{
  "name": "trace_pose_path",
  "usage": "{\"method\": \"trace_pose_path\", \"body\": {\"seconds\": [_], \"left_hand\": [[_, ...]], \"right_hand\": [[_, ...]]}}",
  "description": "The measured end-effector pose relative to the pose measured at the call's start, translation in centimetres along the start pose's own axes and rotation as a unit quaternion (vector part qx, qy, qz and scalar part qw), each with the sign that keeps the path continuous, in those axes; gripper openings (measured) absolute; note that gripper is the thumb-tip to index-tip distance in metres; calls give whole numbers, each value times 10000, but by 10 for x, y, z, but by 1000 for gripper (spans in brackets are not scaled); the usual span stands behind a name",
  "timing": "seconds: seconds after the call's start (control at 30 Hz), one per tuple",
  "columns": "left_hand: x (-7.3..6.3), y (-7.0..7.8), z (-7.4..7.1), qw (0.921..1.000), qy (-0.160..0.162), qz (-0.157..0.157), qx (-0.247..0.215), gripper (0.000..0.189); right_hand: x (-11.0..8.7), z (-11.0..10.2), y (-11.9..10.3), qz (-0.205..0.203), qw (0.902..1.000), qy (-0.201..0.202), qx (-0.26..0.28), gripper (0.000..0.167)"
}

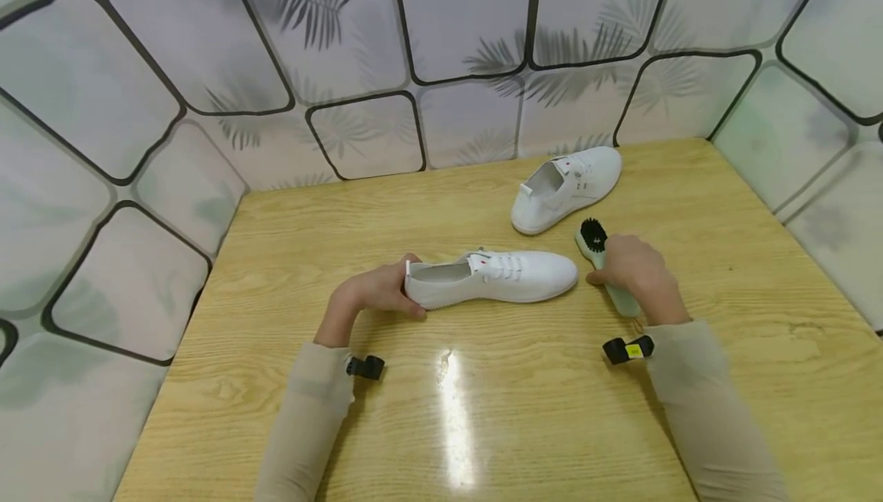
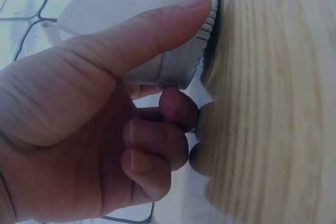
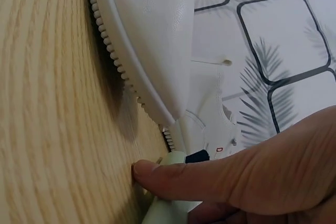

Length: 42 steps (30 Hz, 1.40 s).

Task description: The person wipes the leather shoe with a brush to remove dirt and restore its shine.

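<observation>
In the head view a white shoe lies on its sole across the middle of the wooden table, toe to the right. My left hand grips its heel; the left wrist view shows the thumb along the heel's side and the other fingers curled behind it. Right of the toe, my right hand holds a pale green brush by its handle, its black bristles facing up. The right wrist view shows the thumb across the handle, close to the toe of the shoe.
A second white shoe stands farther back, near the table's rear edge, toe pointing to the right. Patterned panels enclose the wooden table at the back and both sides. Glare shows on the front part of the tabletop.
</observation>
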State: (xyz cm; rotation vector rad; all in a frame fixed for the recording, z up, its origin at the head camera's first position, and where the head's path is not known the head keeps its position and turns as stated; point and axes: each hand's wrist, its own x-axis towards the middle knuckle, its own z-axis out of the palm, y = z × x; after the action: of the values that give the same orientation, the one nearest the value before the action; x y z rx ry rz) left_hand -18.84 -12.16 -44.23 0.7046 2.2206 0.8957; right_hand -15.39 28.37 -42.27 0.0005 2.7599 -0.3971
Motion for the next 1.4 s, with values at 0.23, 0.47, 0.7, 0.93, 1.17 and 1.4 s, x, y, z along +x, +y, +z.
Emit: {"method": "trace_pose_path", "body": {"seconds": [0.23, 0.47, 0.7, 0.93, 1.17, 1.4], "left_hand": [[-6, -3, -2, 9999, 54, -24, 124, 66], [-2, 4, 1, 9997, 49, -100, 235, 66], [-2, 6, 4, 9995, 57, -129, 273, 65], [-8, 8, 3, 9990, 183, -126, 391, 63], [-31, -1, 4, 9965, 305, -428, 655, 63], [-63, -9, 6, 9946, 424, -655, 688, 63]], "right_hand": [[-6, -5, -8, 35, 9999, 118, 23, 46], [-26, -11, -19, -525, 9951, 680, 484, 27], [-38, 7, -15, -1233, 9837, 495, 1215, 22], [-39, 27, -26, -1393, 9691, 148, 2031, 28], [-34, 46, -44, -1326, 9505, 101, 2807, 33], [-27, 56, -69, -1289, 9186, -200, 3730, 45]]}}
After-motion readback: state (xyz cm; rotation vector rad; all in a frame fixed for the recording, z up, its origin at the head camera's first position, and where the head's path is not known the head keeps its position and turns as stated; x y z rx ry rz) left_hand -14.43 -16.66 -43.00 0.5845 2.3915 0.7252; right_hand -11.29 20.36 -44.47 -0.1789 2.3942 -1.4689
